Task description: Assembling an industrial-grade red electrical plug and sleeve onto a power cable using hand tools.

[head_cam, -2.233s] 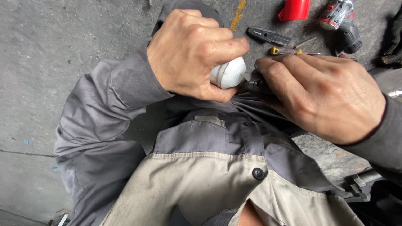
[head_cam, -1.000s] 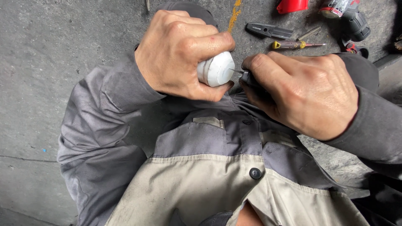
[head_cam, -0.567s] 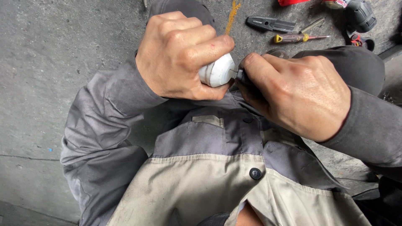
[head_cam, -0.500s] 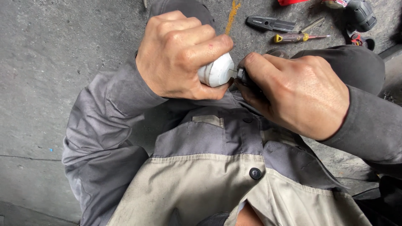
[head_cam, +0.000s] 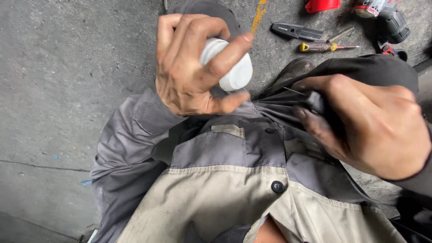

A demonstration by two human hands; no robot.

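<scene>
Two hands work just above the person's lap, apart from each other. Nearest the camera is the grey-and-beige jacket (head_cam: 234,198), and just beyond it the right hand (head_cam: 373,130) is pinched shut on a small dark part (head_cam: 317,102) (too hidden to tell what kind) against the bunched cloth. The left hand (head_cam: 193,67) is wrapped around a white bottle (head_cam: 229,67), held raised and tilted, thumb underneath. That bottle looks light, smooth plastic, likely a little slippery in grimy fingers, so the firm grip round its body seems right. Farther off, toward the floor's far edge, lie a black knife (head_cam: 297,31), a yellow-handled screwdriver (head_cam: 326,46), a red piece (head_cam: 321,5) and a drill (head_cam: 391,22).
</scene>
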